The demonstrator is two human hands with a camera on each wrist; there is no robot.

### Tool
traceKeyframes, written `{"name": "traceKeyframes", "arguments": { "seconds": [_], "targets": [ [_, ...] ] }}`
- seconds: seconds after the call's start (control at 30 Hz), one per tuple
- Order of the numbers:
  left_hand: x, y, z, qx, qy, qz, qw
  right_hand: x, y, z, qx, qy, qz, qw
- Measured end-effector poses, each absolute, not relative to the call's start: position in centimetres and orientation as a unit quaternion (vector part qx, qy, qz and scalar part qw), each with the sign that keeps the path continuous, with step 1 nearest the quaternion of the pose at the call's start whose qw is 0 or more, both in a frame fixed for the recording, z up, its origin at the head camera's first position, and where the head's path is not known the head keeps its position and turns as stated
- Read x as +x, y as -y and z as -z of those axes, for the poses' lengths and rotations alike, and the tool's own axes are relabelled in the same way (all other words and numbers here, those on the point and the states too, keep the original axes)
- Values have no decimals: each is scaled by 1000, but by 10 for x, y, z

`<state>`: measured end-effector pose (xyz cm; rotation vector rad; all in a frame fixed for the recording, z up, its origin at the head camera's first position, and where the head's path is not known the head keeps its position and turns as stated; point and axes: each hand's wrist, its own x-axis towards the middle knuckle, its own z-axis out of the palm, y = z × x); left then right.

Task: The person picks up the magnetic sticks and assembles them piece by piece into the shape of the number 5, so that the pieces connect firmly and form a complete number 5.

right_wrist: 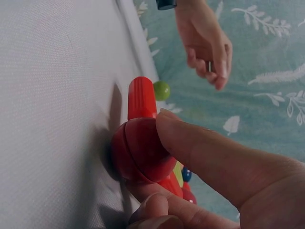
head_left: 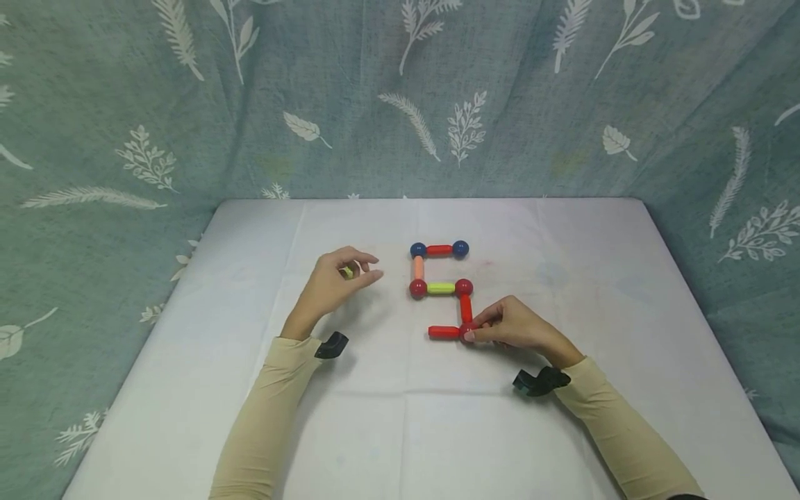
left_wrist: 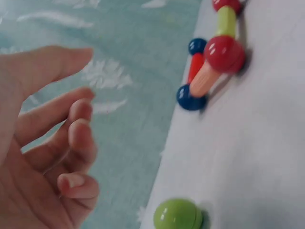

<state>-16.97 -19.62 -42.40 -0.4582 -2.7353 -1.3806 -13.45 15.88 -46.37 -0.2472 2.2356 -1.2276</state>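
My right hand [head_left: 514,325] pinches a dark red ball [right_wrist: 140,151] between thumb and fingers at the near corner of a zigzag of rods and balls on the table. From that ball a red rod [head_left: 443,332] points left, and another red rod [head_left: 465,309] leads away to a red ball [head_left: 464,287]. A lime rod [head_left: 441,288] joins it to a second red ball [head_left: 418,289]. Farther back come a salmon rod [head_left: 419,268], a blue ball [head_left: 418,250], a red rod [head_left: 439,250] and another blue ball [head_left: 460,248]. My left hand [head_left: 330,285] hovers left of these, fingers loosely bent, holding nothing.
A green ball [left_wrist: 177,214] lies on the white-covered table [head_left: 350,444]; in the head view the left hand mostly hides it. A teal leaf-patterned cloth [head_left: 350,83] hangs behind and beside the table. Each wrist carries a black camera mount [head_left: 332,345].
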Motion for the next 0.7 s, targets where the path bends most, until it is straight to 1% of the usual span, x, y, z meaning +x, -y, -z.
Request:
{"name": "traceKeyframes", "arguments": {
  "seconds": [0.13,0.2,0.3,0.4,0.7],
  "targets": [
    [-175,211,425,-115,876,463,70,-134,-158,463,-99,-834,462,284],
    [-178,216,427,-103,878,460,84,-134,-158,462,-99,-835,462,282],
    [-181,223,432,-83,885,450,92,-134,-157,462,-95,-836,460,283],
    [-183,228,436,-65,891,442,83,-135,-157,463,-89,-836,459,286],
    [-188,240,446,-25,915,402,27,-135,-158,466,-81,-840,454,285]
  ]
}}
